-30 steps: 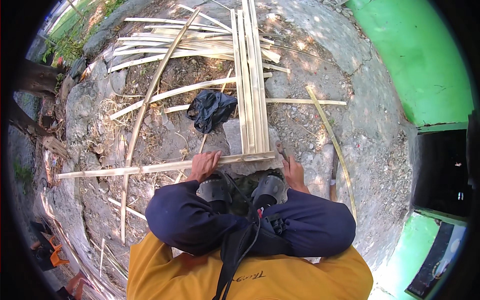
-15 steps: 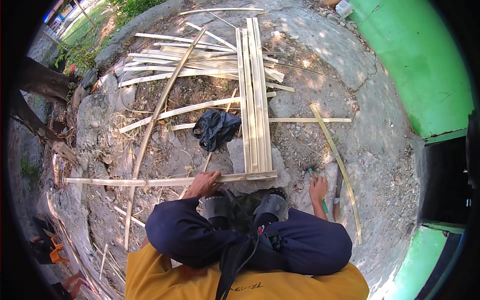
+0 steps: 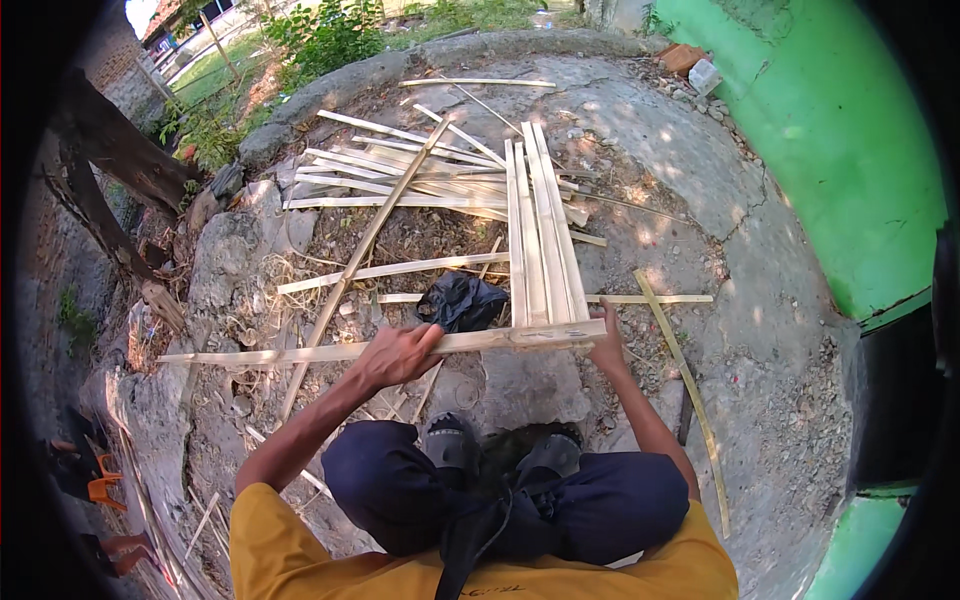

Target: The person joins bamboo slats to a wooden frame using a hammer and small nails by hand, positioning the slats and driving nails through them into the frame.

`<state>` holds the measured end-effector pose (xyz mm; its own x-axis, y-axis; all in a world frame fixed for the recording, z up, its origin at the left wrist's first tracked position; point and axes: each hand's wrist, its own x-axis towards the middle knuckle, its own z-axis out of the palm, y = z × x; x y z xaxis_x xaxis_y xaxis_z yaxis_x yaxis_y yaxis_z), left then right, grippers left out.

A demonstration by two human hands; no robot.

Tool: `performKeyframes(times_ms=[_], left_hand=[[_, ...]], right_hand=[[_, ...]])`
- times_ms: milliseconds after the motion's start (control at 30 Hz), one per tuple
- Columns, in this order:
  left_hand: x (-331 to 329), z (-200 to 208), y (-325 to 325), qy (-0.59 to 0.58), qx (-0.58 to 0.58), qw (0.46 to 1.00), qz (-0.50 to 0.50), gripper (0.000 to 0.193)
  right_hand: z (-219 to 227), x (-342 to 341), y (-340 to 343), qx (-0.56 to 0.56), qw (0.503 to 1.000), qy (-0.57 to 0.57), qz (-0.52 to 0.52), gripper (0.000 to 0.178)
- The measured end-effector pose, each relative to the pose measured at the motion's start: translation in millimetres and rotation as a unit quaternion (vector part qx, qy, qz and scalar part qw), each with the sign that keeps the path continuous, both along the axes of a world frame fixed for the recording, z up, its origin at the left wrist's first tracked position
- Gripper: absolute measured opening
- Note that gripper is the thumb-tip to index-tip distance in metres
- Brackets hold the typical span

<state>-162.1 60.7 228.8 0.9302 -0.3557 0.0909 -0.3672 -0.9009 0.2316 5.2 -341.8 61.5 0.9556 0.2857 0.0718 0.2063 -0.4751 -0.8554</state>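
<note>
My left hand (image 3: 398, 354) is closed round a long pale bamboo strip (image 3: 300, 356) lying crosswise in front of my knees. Several long bamboo slats (image 3: 545, 230) stretch away from me side by side, their near ends meeting that strip at its right part. At the strip's right end, my right hand (image 3: 605, 345) grips it beside the outermost slat; some fingers are hidden behind the wood. The strip's near side appears raised over a flat stone (image 3: 535, 385). A crumpled black plastic bag (image 3: 460, 302) sits just beyond my left hand.
A pile of loose bamboo strips (image 3: 400, 185) lies further off, with one long strip (image 3: 365, 245) slanting across it. Another single strip (image 3: 685, 385) lies at the right. A green wall (image 3: 790, 150) bounds the right side; tree trunks (image 3: 120, 150) stand at the left.
My right hand has let go of the teal-handled tool and moved up to the crosswise strip's end. The strip and joined slats look lifted and shifted forward; my left hand still grips the strip.
</note>
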Motion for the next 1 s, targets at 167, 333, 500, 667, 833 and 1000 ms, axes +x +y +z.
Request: performKeyframes(times_ms=[167,333,500,667,833,1000], left_hand=[[36,96,36,-0.086,0.003,0.995,0.042,0.029],[95,188,64,-0.117,0.004,0.988,0.105,0.031],[107,276,113,-0.186,-0.075,0.971,0.133,0.043],[129,347,153,-0.224,-0.141,0.953,0.147,0.051],[45,412,188,-0.245,-0.231,0.931,0.138,0.047],[-3,452,189,-0.35,-0.251,0.885,0.178,0.051]], right_hand=[[65,82,80,0.392,0.76,0.517,0.038,0.08],[147,161,156,0.405,0.758,0.51,0.031,0.098],[212,163,275,0.588,0.67,0.453,-0.026,0.094],[229,207,273,0.168,0.957,-0.142,-0.188,0.124],[307,178,251,-0.007,0.897,-0.417,-0.142,0.143],[345,154,211,0.021,0.854,-0.513,-0.085,0.147]])
